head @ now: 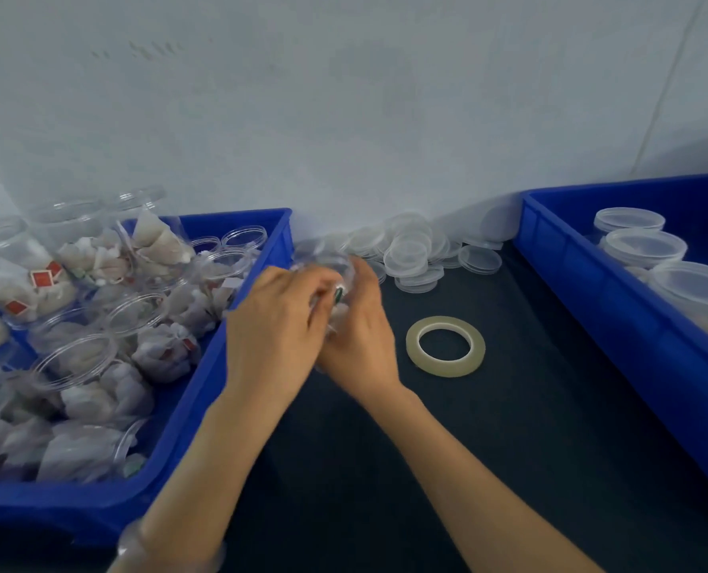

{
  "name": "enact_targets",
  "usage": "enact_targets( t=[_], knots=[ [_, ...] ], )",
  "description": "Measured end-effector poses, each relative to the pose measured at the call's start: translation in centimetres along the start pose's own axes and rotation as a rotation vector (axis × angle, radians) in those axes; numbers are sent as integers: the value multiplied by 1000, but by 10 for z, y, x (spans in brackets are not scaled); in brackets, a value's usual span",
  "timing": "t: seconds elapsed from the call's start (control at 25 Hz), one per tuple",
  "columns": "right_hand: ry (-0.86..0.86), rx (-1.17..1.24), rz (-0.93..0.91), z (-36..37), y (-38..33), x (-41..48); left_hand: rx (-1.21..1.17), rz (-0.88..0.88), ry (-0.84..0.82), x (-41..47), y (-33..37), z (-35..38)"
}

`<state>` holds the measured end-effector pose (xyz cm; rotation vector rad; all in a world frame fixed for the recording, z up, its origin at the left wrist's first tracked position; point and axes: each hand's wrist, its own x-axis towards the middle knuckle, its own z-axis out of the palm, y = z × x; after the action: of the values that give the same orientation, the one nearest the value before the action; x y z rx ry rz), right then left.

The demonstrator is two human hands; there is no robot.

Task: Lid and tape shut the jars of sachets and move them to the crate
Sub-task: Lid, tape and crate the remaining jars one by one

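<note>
Head view of a packing station on a dark tabletop point(488, 448) set against a pale wall point(344, 117).

Centre: the left hand point(276, 324) and the right hand point(360, 337) meet around one clear jar point(323, 262), held above the tabletop between the two crates. The grip of each hand is closed on this jar, with the fingers curled over its side and upper part. White sachets and a small green tag show through the plastic between the hands. Motion blur hides whether a lid sits on its mouth. A clear bangle point(170, 547) circles the left wrist.

Left: a blue crate point(203, 390) holds many open jars point(75, 357), some upright and some tilted or lying on their sides, filled with white sachets, several of which carry red tags.

Rear centre: a loose pile of clear lids point(410, 250) lies on the tabletop against the wall, between the crates.

Right of the hands: a roll of clear tape point(415, 345) lies flat on the tabletop, near the right hand but apart from it.

Far right: a second blue crate point(617, 316) contains lidded jars point(643, 246) standing upright in a row.
</note>
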<state>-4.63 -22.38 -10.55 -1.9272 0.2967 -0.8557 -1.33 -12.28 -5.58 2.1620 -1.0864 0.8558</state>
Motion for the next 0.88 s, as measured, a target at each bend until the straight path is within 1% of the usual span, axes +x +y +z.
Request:
enact_targets(
  t=[0.08, 0.12, 0.16, 0.2, 0.24, 0.28, 0.32, 0.36, 0.44, 0.52, 0.64, 0.72, 0.8, 0.84, 0.88],
  knots=[
    [39, 51, 41, -15, 34, -11, -192, 21, -81, -5, -6, 33],
    [51, 64, 42, -21, 48, -15, -310, -37, -117, -6, -13, 51],
    [47, 69, 46, -25, 58, -19, -381, -135, -151, -4, -23, 69],
    [32, 80, 50, -28, 66, -21, -380, -240, -209, -1, -33, 87],
    [12, 97, 54, -30, 73, -22, -314, -319, -312, 2, -45, 105],
    [-10, 117, 59, -32, 79, -22, -233, -354, -445, 4, -54, 120],
    [-37, 133, 68, -34, 83, -22, -166, -352, -570, 4, -61, 132],
    [-67, 146, 82, -35, 87, -21, -114, -331, -660, 3, -65, 141],
    [-129, 162, 115, -38, 93, -19, -31, -267, -736, 1, -71, 155],
    [-146, 175, 130, -39, 98, -18, 39, -218, -759, 0, -75, 162],
    [-144, 172, 144, -38, 101, -19, 30, -217, -761, 1, -79, 164],
    [-135, 176, 144, -38, 102, -20, 50, -183, -679, -5, -79, 165],
    [-123, 170, 142, -38, 101, -21, 44, -161, -511, -12, -79, 168],
    [-120, 170, 140, -38, 102, -21, 23, -166, -466, -12, -80, 169],
    [-119, 172, 139, -38, 102, -21, 17, -162, -476, -10, -82, 170]
  ],
)
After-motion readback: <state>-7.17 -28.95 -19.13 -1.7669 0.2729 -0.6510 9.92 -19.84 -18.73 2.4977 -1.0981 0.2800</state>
